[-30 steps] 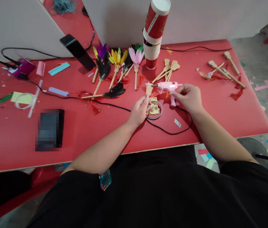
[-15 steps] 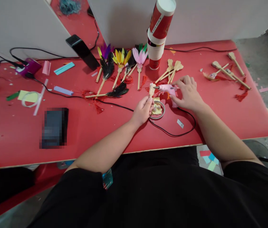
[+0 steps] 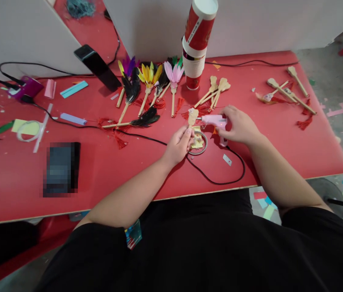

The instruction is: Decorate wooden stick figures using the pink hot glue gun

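My left hand [image 3: 177,144] is closed around a wooden stick with a wide, rounded head [image 3: 193,116], held upright with the head above my fingers. A pale blob sits on the head's top edge. My right hand [image 3: 241,125] is curled at the back of a pink glue gun [image 3: 214,120], thumb across its handle. Its nozzle points left, close to the stick's head. Below the nozzle, partly behind my left fingers, lies a grey tape ring [image 3: 205,147] around a yellow paper [image 3: 198,142] with glue lumps.
Feather-topped sticks [image 3: 147,85] lie behind my left hand. Bare wooden sticks [image 3: 220,89] lie by stacked paper cups [image 3: 194,69], with more sticks [image 3: 293,91] at the right. The gun's black cord [image 3: 220,183] loops near the front. A phone [image 3: 97,67] leans at the back.
The glue gun has drawn slightly right, away from the stick's head. The head has turned its broad face more toward me. The whole view has shifted a little.
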### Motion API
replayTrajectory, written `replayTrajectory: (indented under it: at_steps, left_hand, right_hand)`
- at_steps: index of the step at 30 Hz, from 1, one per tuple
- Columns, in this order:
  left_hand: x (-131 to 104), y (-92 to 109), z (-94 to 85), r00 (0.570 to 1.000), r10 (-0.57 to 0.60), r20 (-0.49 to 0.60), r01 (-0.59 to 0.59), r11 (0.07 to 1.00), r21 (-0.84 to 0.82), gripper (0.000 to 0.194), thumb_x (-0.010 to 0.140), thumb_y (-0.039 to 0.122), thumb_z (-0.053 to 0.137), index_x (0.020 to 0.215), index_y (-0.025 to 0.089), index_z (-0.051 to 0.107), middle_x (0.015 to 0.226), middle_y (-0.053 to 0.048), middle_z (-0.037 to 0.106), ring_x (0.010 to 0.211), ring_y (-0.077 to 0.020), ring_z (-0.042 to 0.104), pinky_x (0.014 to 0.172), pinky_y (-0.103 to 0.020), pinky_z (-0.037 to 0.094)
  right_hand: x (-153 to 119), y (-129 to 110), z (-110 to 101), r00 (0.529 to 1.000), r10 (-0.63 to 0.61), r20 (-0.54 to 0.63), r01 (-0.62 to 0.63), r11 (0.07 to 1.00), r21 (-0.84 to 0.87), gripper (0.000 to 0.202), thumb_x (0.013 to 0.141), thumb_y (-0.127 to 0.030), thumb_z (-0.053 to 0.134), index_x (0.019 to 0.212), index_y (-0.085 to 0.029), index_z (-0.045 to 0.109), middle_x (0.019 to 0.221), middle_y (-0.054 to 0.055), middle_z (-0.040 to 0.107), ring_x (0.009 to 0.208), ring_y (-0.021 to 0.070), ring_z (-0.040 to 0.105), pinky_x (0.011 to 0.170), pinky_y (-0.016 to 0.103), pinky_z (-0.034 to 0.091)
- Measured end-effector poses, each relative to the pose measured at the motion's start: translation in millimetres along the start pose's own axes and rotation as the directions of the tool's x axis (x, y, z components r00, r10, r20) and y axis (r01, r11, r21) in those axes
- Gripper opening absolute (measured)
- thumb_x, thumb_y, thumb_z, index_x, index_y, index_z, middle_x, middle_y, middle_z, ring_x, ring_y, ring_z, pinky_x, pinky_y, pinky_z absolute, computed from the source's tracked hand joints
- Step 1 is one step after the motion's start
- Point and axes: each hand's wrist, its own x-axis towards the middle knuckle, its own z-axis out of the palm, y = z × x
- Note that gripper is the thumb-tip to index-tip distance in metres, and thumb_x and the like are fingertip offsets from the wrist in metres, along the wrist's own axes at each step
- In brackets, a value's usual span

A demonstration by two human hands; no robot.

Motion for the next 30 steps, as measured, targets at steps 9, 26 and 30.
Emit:
replayTrajectory:
  at_steps: [9, 26, 30]
  left_hand:
    - [-4, 3, 0.8, 1.0, 0.015, -0.003, -0.015, 0.999, 0.044, 0.047, 0.106, 0.065, 0.062, 0.091, 0.021, 0.053, 0.062, 0.008, 0.041, 0.049, -0.0073, 0.035, 0.048, -0.019, 0.032]
    - [-2, -6, -1.8, 0.996, 0.084, -0.026, -0.081, 0.991, 0.111, 0.043, 0.111, 0.061, 0.056, 0.093, 0.022, 0.054, 0.063, 0.007, 0.039, 0.05, -0.0082, 0.033, 0.048, -0.021, 0.029]
    - [-2, -10, -2.4, 0.994, 0.108, -0.004, -0.107, 0.99, 0.095, 0.047, 0.11, 0.066, 0.056, 0.093, 0.022, 0.053, 0.062, 0.008, 0.036, 0.049, -0.0084, 0.03, 0.048, -0.023, 0.025]
  right_hand:
    - [-8, -7, 3, 0.971, 0.238, -0.037, -0.235, 0.969, 0.079, 0.029, 0.087, -0.048, 0.067, 0.104, -0.025, 0.062, 0.085, 0.007, 0.071, 0.073, 0.0279, 0.061, 0.063, 0.038, 0.039]
    - [-11, -23, 5, 0.991, 0.131, -0.007, -0.131, 0.991, 0.041, 0.048, 0.099, -0.064, 0.06, 0.119, -0.022, 0.073, 0.089, 0.01, 0.077, 0.075, 0.0301, 0.066, 0.067, 0.04, 0.041]
    - [-11, -24, 6, 0.991, 0.129, 0.021, -0.129, 0.992, -0.01, 0.048, 0.101, -0.064, 0.055, 0.117, -0.022, 0.07, 0.088, 0.011, 0.076, 0.077, 0.0325, 0.066, 0.067, 0.041, 0.041]
